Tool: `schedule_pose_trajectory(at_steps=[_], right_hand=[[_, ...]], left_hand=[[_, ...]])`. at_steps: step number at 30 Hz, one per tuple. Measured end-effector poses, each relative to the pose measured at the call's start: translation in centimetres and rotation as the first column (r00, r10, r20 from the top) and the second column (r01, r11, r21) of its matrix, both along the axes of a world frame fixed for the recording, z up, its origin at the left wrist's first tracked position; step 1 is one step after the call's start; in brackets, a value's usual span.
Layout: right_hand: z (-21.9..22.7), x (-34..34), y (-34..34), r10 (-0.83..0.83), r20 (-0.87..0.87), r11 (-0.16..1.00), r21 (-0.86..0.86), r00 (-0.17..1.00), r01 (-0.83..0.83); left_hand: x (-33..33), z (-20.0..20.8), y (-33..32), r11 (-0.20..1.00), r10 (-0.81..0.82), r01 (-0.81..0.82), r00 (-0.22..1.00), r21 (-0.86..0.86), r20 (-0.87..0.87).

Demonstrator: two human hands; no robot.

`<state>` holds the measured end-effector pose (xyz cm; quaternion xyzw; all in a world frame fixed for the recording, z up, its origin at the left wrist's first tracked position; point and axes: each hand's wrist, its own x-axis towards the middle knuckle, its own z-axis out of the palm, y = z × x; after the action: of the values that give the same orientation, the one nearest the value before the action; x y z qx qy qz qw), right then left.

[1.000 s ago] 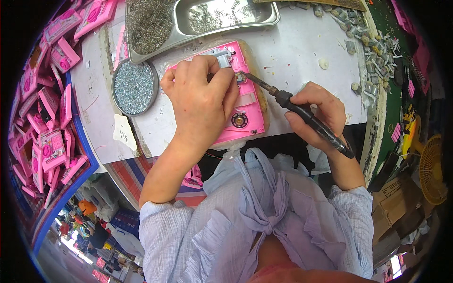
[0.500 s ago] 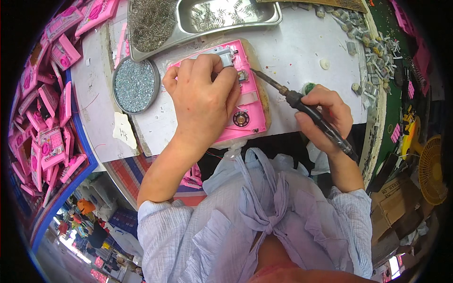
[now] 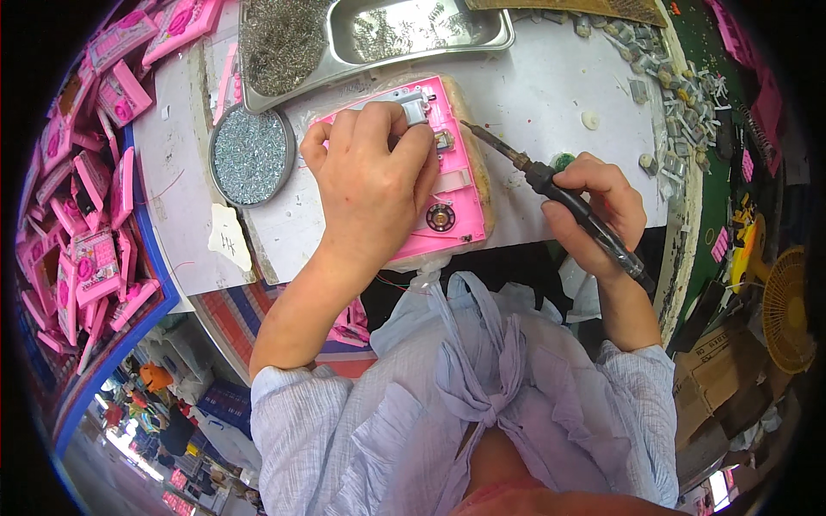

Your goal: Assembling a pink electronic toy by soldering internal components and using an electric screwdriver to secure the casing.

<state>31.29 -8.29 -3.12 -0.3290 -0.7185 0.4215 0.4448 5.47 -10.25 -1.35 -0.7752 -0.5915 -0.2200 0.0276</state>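
Note:
A pink plastic toy casing (image 3: 456, 202) lies open side up on a pad in front of me, with a grey part (image 3: 415, 107), a small metal part (image 3: 444, 140) and a round speaker (image 3: 440, 217) in it. My left hand (image 3: 370, 163) rests over its left half, fingers bent and pressed together; what they pinch is hidden beneath them. In my right hand (image 3: 602, 211) is a soldering iron (image 3: 555, 191) with a black handle. Its thin tip points up and left, just beyond the casing's right edge near the small metal part.
A round dish of small screws (image 3: 251, 156) stands left of the casing. Behind it sits a metal tray (image 3: 422, 56) of springs. Pink casings (image 3: 95, 258) are heaped in a bin at the left. Several small grey parts (image 3: 680, 129) lie at the right table edge.
The soldering iron and my right hand have shifted very slightly right and down. My left hand stays over the casing, its fingers still bent.

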Motion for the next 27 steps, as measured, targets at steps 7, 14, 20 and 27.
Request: schedule_pose_trajectory(at_steps=[7,14,20,27], right_hand=[[0.0,0.5,-0.4,-0.05,-0.074,0.998,-0.028,0.996,0.048],[0.5,-0.1,-0.2,-0.028,-0.092,0.997,-0.079,0.995,0.021],[1.8,-2.4,-0.9,-0.076,-0.097,0.981,-0.183,0.992,0.058],[3.1,-7.8,1.1,-0.025,-0.066,0.982,-0.189,0.997,0.012]], left_hand=[[-4.7,1.0,-0.5,1.0,-0.002,0.0,0.989,0.016,0.147],[-7.2,2.2,-4.2,0.955,0.108,-0.128,0.99,-0.266,-0.089],[-5.5,1.5,-1.9,0.998,0.045,-0.022,0.897,-0.058,0.44],[-2.7,-0.7,-1.6,0.929,0.348,0.095,0.109,-0.358,0.931]])
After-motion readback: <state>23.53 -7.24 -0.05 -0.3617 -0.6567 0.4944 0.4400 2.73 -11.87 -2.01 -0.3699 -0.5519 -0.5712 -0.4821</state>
